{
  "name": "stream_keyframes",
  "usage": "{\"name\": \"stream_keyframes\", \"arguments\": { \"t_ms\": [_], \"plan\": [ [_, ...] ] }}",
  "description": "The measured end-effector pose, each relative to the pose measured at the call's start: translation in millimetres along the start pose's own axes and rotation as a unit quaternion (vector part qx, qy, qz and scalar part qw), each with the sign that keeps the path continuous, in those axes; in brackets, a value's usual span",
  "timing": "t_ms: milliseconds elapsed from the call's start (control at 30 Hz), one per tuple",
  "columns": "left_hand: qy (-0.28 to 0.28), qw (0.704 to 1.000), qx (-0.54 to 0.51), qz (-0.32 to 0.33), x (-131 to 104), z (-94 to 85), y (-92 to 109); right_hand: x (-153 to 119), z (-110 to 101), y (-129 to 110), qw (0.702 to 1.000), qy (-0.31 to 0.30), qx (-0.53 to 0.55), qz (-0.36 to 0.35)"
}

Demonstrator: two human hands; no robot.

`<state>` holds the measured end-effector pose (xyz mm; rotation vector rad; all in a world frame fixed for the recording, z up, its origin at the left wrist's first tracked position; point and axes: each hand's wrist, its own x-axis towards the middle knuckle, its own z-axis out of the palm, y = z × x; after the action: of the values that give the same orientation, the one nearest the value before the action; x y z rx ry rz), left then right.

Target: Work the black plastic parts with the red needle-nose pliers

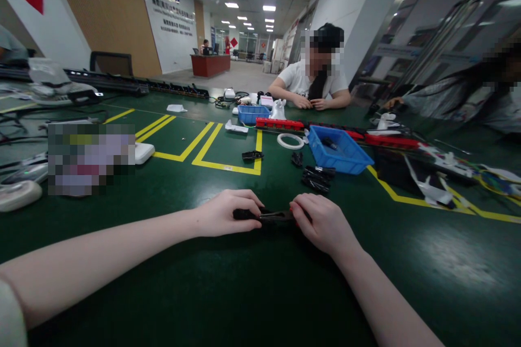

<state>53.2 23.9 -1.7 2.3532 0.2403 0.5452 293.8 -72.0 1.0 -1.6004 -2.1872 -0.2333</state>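
A dark, elongated part (279,216) with a pale metallic-looking strip along it spans the space between my two hands, low over the green table (228,293). My left hand (228,211) pinches its left end between thumb and fingers. On the other end, my right hand (323,222) has its fingers curled round it, and a small red spot shows at the fingertips. The grip there is partly hidden, and I cannot make out what kind of part it is. Beyond my right hand lie black glossy pieces (318,178) and a small black piece (297,159).
A blue bin (340,152) holds a dark item, beside a white ring (290,141). Another blue bin (253,114) and a red strip (280,123) sit farther back. One black clip-like piece (252,155) lies inside yellow tape (226,167). Across the table sits a person (311,78).
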Motion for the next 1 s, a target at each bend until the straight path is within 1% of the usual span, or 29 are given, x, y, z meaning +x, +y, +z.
{"name": "stream_keyframes", "arguments": {
  "t_ms": [300, 567, 1000],
  "plan": [
    [-0.007, 1.0, -0.003, -0.003, -0.1, -0.9, 1.3, -0.8, -2.6, -0.3, 1.0, 0.003, 0.0, 0.011],
    [0.001, 1.0, -0.009, 0.005, 0.3, -1.3, 1.2, -0.5, -3.1, 0.4, 1.0, 0.012, -0.009, 0.015],
    [0.01, 1.0, -0.009, -0.003, -0.6, -1.2, 3.4, -0.5, -3.8, 0.2, 1.0, 0.002, 0.0, 0.021]
  ]
}}
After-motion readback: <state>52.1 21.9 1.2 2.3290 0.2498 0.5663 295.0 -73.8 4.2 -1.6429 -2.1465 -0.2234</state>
